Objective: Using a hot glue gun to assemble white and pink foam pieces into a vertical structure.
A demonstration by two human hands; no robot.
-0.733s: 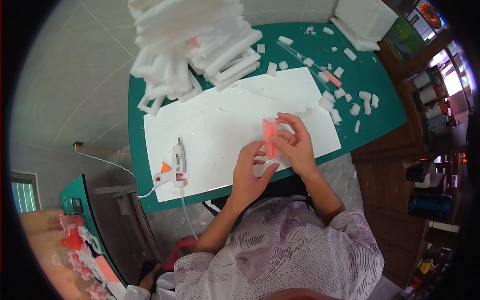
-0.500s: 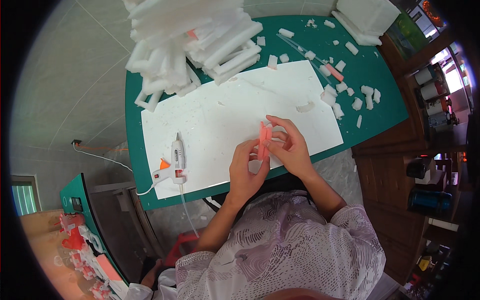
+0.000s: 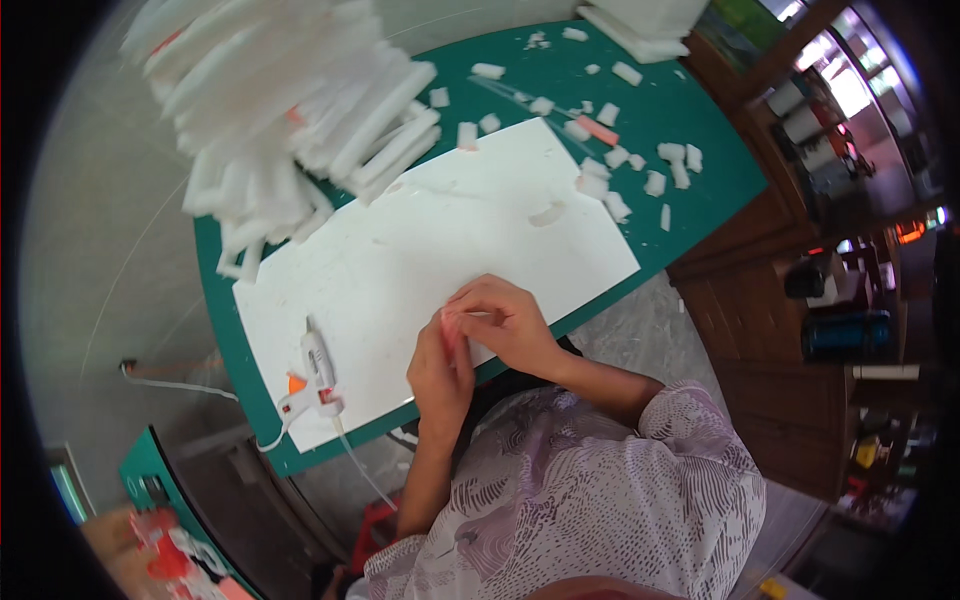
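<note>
A small pink foam piece (image 3: pixel 449 328) sits between my two hands, mostly covered by fingers. My left hand (image 3: pixel 440 372) is closed on it from the left and below. From the right, my right hand (image 3: pixel 502 322) presses its bunched fingertips against the piece's upper part. Both hands are over the near edge of the white board (image 3: pixel 400 250). To their left, a white glue gun (image 3: pixel 319 365) with an orange trigger lies on the board, a clear glue stick (image 3: pixel 366 468) trailing from its back end.
A tall stack of white foam frames (image 3: pixel 280 100) stands at the far left of the green table (image 3: pixel 700 140). Foam scraps (image 3: pixel 594 180), clear sticks and a pink strip (image 3: pixel 598 130) are scattered far right. White foam blocks (image 3: pixel 645 25) stand behind them. The gun's cord (image 3: pixel 275 440) runs off left.
The view has turned, so the table looks tilted and shifted left. My hands have drawn together around the pink foam piece, and my right fingers now cover more of it.
</note>
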